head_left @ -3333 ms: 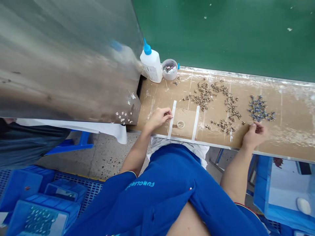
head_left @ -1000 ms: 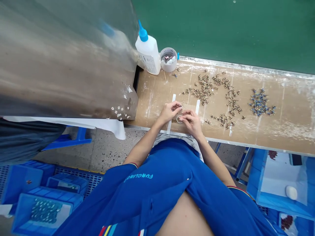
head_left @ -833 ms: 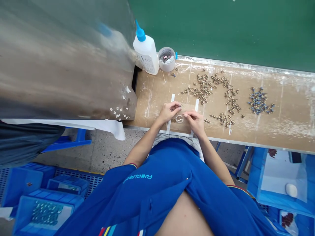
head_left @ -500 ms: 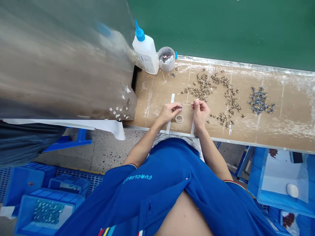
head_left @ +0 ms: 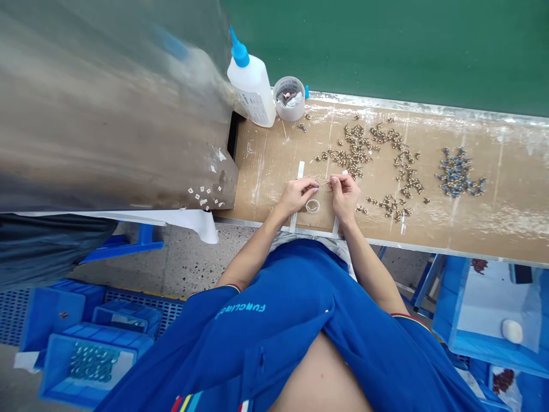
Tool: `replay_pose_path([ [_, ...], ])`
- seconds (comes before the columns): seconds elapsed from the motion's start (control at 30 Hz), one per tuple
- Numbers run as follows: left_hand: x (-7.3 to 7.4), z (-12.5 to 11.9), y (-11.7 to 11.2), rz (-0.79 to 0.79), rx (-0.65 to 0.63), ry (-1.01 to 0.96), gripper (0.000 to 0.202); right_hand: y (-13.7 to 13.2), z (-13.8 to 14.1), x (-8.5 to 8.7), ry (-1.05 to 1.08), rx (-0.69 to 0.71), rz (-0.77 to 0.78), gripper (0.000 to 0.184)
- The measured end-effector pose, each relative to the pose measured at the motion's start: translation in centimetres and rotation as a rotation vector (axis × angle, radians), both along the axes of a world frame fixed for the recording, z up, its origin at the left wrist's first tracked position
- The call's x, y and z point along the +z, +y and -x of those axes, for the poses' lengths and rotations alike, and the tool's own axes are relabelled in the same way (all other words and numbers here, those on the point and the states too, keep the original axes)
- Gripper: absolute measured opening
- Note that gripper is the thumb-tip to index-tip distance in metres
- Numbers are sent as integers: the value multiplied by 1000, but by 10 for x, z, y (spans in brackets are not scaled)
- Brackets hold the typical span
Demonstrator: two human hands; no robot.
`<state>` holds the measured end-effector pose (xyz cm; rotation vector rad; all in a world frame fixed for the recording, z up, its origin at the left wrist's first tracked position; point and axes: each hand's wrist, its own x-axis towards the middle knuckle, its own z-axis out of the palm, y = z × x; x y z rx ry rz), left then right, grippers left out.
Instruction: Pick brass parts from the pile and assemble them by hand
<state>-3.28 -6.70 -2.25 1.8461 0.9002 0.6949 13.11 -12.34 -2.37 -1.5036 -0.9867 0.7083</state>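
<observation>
My left hand (head_left: 297,194) is pinched around a tiny dark part, too small to name, above the cardboard-covered bench. Between finger and thumb, my right hand (head_left: 344,193) grips a thin wooden toothpick (head_left: 325,182) whose tip points left at the small part. Just below the two hands lies a clear round ring-shaped dish (head_left: 313,206). A scattered pile of small brass-coloured parts (head_left: 355,143) spreads beyond and to the right of my right hand. Farther right sits a cluster of similar parts with blue on them (head_left: 457,173).
A white bottle with a blue nozzle (head_left: 253,91) stands at the back left beside a round tub (head_left: 289,100) holding scraps. Another toothpick (head_left: 283,129) lies near them. A large metal panel (head_left: 115,114) borders the left. Blue bins (head_left: 94,366) stand below.
My right hand has moved slightly left, bringing the toothpick's tip to the part in my left hand. The left hand stays nearly still. The camera view has shifted a little.
</observation>
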Motion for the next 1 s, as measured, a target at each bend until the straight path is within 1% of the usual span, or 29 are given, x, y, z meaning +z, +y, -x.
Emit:
replay_pose_path([
  [0.17,0,0,0,-26,-6,10,12,-1,1,3,34,2,-17,57],
  [0.33,-1,0,0,-34,-7,39,12,-2,3,2,6,-6,-9,59],
  [0.63,-5,1,0,-120,-14,-36,11,-1,5,0,-32,1,-50,58],
  [0.77,-5,1,-1,-125,-11,-47,11,-1,5,-2,-35,-1,-51,56],
  [0.87,-8,0,0,-121,-7,-55,11,-1,5,-2,-47,3,-22,58],
  [1.0,-8,0,1,-112,-12,-70,11,0,6,-1,-8,15,-15,61],
])
